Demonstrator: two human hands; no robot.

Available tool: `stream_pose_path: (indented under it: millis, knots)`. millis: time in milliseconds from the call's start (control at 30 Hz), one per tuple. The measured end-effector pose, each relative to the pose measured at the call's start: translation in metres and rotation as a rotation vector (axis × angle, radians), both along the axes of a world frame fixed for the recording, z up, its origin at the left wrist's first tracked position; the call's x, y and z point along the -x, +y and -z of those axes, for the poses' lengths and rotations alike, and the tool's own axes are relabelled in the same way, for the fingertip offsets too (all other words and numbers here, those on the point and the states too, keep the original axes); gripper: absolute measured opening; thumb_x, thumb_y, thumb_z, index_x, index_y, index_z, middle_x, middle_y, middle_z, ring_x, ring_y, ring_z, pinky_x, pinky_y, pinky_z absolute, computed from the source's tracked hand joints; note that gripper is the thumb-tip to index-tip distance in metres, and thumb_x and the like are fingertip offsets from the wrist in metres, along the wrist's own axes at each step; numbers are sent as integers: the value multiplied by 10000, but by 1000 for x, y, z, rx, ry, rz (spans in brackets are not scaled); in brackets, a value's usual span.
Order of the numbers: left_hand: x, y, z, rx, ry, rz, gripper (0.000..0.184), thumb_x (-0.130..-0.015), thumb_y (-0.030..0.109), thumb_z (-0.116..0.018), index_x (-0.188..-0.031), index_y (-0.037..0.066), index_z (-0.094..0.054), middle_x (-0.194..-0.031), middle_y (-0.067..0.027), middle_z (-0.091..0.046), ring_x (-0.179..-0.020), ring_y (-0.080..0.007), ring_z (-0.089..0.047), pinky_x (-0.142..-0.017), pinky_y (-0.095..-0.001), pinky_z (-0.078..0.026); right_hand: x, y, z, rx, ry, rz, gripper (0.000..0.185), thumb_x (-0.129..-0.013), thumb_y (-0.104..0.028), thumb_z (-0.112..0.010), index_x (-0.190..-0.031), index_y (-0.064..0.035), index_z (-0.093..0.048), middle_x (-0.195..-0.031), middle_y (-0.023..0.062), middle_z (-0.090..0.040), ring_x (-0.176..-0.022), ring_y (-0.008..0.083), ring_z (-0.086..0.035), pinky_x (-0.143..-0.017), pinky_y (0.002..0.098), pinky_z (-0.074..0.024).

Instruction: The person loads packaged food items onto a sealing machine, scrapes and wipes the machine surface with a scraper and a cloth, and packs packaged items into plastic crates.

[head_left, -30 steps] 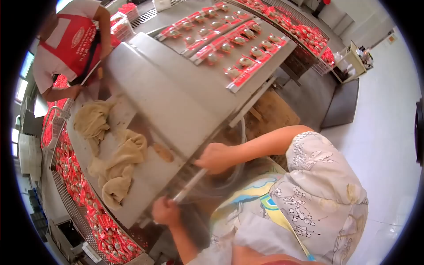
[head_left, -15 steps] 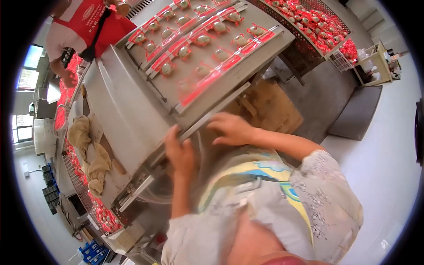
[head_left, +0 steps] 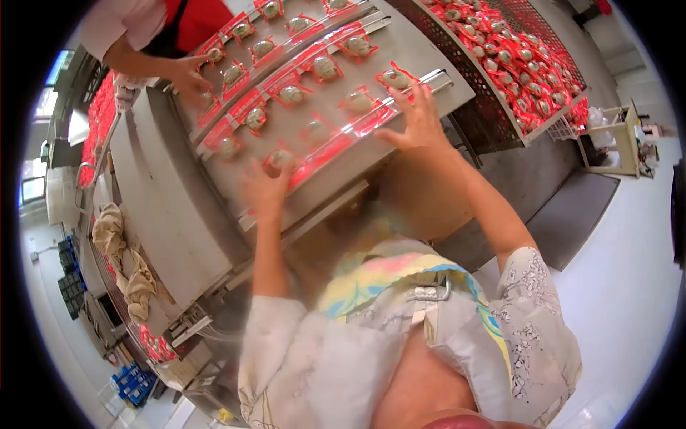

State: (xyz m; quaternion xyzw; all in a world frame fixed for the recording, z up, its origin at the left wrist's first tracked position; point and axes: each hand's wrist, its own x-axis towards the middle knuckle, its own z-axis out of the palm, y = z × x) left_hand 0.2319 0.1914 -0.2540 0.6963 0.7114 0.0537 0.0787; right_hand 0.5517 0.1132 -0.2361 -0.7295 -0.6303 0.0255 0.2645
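My left hand (head_left: 267, 191) is over the near left part of the metal bed, blurred by motion. Its fingers look apart, just below an egg in a red-edged clear pouch (head_left: 277, 159). My right hand (head_left: 420, 127) is spread open over the near sealing bar (head_left: 437, 79), fingertips close to another egg pouch (head_left: 395, 77). Whether the fingers touch the pouches I cannot tell. More pouched eggs (head_left: 325, 68) lie in rows along the bars on the metal bed (head_left: 421, 43); some near ones are blurred.
Across the machine, a co-worker's hand (head_left: 189, 77) reaches to the far left pouches. A perforated bin (head_left: 493, 139) heaped with red egg pouches stands at the right. The machine's metal lid (head_left: 164, 193) and a crumpled cloth (head_left: 125, 257) are at the left.
Both my hands have moved forward from the machine's front edge to over the bed, the right one toward the right. The co-worker's hand has come in over the far left pouches.
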Motion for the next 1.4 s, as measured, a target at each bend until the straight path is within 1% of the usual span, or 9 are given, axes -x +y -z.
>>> stream_pose_path:
  millis: [167, 400, 567, 633, 833, 1000, 1133, 1200, 1400]
  knots:
    - [-33, 16, 9, -136, -129, 69, 888, -613, 621, -727, -1263, 71, -477, -1252, -231, -429, -1144, -401, -429, -952, -480, -376, -22, 70, 29, 218, -71, 38, 979, -603, -749, -633, -1373, -186, -412, -1427, 265, -262, -1285, 529, -226, -1052, 605, -160]
    - [-67, 36, -13, -71, -220, 50, 714, -615, 403, -813, -1155, 50, -508, -1124, -171, -538, -1031, -285, -541, -853, -388, -462, -17, 124, 26, 359, 153, -315, 681, -606, -507, -753, -1173, -177, -571, -1271, 178, -448, -1100, 332, -503, -880, 464, -430]
    - [-43, 56, -1, 61, -1077, -232, 594, -754, 161, -744, -1244, 30, -434, -1047, -122, -590, -956, -186, -597, -804, -307, -498, -48, 161, -5, 556, 663, -353, 593, -660, -383, -779, -1136, -92, -578, -1076, 85, -615, -905, 199, -612, -785, 334, -500]
    - [-55, 47, -17, 290, -1490, -252, 460, -874, 138, -559, -1294, 34, -403, -1104, -125, -594, -993, -200, -603, -833, -323, -499, -44, 170, 11, 860, 1099, -646, 701, -618, -572, -762, -1014, -16, -604, -922, 74, -602, -823, 164, -570, -673, 313, -470]
    - [-82, 38, 29, 352, -1291, -100, 387, -924, 322, -460, -1206, 65, -522, -1112, -102, -606, -982, -200, -604, -815, -354, -511, -27, 172, 3, 1410, 1515, -834, 889, -661, -558, -731, -1300, -2, -460, -1254, 128, -533, -1164, 231, -483, -934, 350, -418]
    - [-202, 57, -50, 501, -1463, -398, 438, -902, 404, -469, -1168, 63, -538, -1086, -99, -618, -994, -245, -599, -861, -395, -494, -104, 167, 12, 999, 1461, -657, 886, -666, -501, -754, -1308, 23, -439, -1250, 151, -527, -1137, 225, -502, -934, 343, -416]
    - [-320, 104, -34, 547, -1491, 35, 438, -903, 389, -461, -1122, 22, -558, -1092, -134, -608, -1063, -251, -560, -954, -419, -424, -226, 167, 20, 742, 1644, -555, 783, -620, -382, -836, -1231, -1, -528, -1252, 171, -517, -1153, 203, -501, -923, 326, -432]
    - [-411, 128, -33, 757, -1693, 70, 377, -906, 297, -494, -1158, 19, -537, -1094, -121, -598, -991, -225, -585, -882, -369, -461, -313, 157, 2, 317, 1291, -320, 766, -563, -475, -831, -1106, 11, -593, -811, 10, -501, -753, 143, -513, -652, 256, -428]
    - [-684, 158, -8, 921, -1537, 315, 531, -813, 210, -648, -1263, 44, -423, -1114, -97, -551, -934, -203, -596, -766, -313, -501, -540, 109, 2, 89, 1395, 99, 612, -733, -322, -779, -1236, -58, -552, -1024, 42, -624, -921, 93, -587, -802, 247, -480]
